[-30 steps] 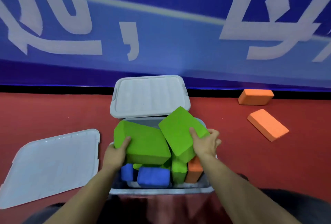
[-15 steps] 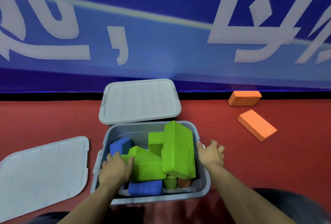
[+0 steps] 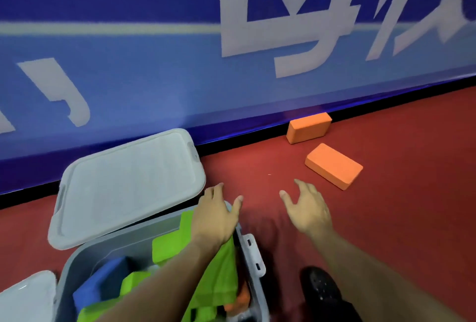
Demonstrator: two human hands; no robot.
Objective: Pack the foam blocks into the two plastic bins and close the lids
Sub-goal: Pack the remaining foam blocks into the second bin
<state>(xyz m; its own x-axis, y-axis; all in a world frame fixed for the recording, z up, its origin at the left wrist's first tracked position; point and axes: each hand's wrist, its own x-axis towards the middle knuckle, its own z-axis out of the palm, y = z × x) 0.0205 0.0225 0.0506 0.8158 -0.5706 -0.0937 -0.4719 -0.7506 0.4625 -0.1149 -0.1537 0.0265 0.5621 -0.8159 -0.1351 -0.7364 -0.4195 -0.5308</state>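
From the head camera, both hands are reaching out over the red floor (image 3: 257, 162), away from the open bin (image 3: 253, 257) at the near left. The left hand (image 3: 215, 214) is hanging over the bin's far right corner with its grip spread and holding nothing. The right hand (image 3: 307, 208) is hovering above bare floor just to the right of it, its grip also spread and empty.

The open bin is sitting with green blocks (image 3: 170, 244) piled unevenly inside, a blue block (image 3: 103, 283) at its near left and a bit of orange showing low at the right. Beyond it the second bin is standing against the wall banner (image 3: 128, 76) with its lid (image 3: 123, 185) lying on top; whether that lid is latched cannot be told. A loose lid (image 3: 25, 298) is lying on the floor at the near left edge.

Two orange blocks are waiting on the floor to the far right: the nearer orange block (image 3: 333, 165) lying flat just beyond the right hand, and the farther orange block (image 3: 307, 127) resting against the foot of the banner.

The step in hand looks like fetching these last blocks. The next move probably calls for stretching further right, closing a grip round each, and finding room in the bin, where the green blocks may need settling before a lid will sit flat.
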